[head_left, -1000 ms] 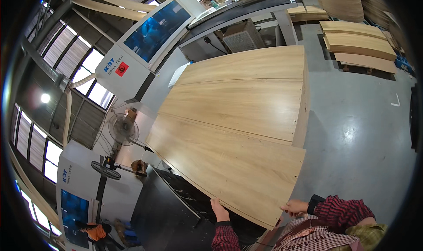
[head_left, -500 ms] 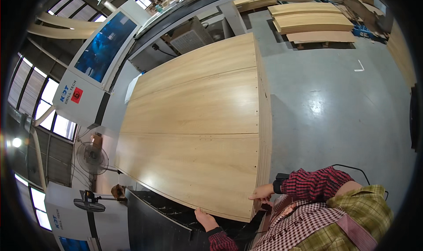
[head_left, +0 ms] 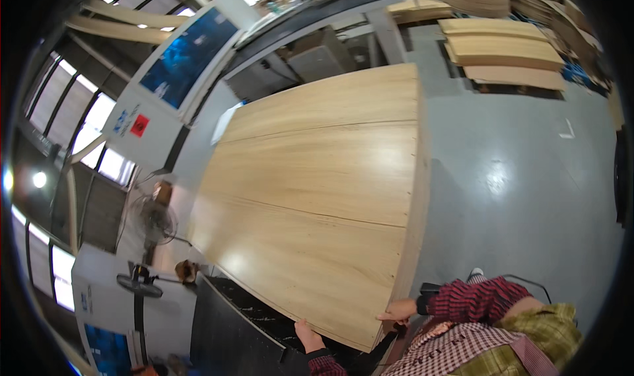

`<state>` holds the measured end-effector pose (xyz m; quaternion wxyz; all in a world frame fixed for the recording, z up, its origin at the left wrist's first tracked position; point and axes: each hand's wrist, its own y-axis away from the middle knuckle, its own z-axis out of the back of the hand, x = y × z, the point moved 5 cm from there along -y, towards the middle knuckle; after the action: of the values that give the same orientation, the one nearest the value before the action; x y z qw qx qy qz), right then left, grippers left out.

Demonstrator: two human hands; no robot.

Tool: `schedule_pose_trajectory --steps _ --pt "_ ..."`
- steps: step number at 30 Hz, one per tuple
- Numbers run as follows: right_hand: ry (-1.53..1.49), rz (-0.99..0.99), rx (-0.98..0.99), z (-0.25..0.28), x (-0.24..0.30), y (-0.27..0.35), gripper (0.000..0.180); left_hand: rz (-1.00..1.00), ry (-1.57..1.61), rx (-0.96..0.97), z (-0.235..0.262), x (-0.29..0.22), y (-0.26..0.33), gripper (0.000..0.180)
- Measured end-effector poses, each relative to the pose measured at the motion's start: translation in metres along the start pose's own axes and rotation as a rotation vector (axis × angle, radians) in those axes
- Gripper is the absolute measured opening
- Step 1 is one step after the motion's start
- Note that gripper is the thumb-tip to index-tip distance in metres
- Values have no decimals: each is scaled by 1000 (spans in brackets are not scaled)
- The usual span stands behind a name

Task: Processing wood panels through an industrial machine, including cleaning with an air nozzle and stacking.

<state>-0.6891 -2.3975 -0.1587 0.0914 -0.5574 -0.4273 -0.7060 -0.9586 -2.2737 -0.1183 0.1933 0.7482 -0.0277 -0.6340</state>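
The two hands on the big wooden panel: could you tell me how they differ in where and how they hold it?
The left hand grips the near edge of the wooden panel, away from the corner, while the right hand holds at the near right corner. The left hand's sleeve is barely in view; the right hand shows a long red plaid sleeve and a dark wrist band. Both touch the same top panel with fingers on its edge.

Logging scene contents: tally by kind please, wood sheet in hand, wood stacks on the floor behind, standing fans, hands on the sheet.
Large wood sheet: 1
Wood stacks on floor: 3 clearly, more blurred at the rim
Standing fans: 2
Hands on the sheet: 2, left hand, right hand
Total: 8
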Motion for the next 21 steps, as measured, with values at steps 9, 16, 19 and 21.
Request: schedule_pose_trajectory --steps 9,16,19,21 --pt "95 62 -466 138 -152 139 51 -560 -819 149 -203 -47 84 52" --pt "-448 -211 -822 240 -271 316 41 104 -477 807 -494 69 141 37" --pt "-567 -110 -996 296 -248 369 38 235 -476 1104 -579 86 169 38" --pt "-724 2 -1065 332 -224 390 36 280 -455 1280 -637 99 193 37"
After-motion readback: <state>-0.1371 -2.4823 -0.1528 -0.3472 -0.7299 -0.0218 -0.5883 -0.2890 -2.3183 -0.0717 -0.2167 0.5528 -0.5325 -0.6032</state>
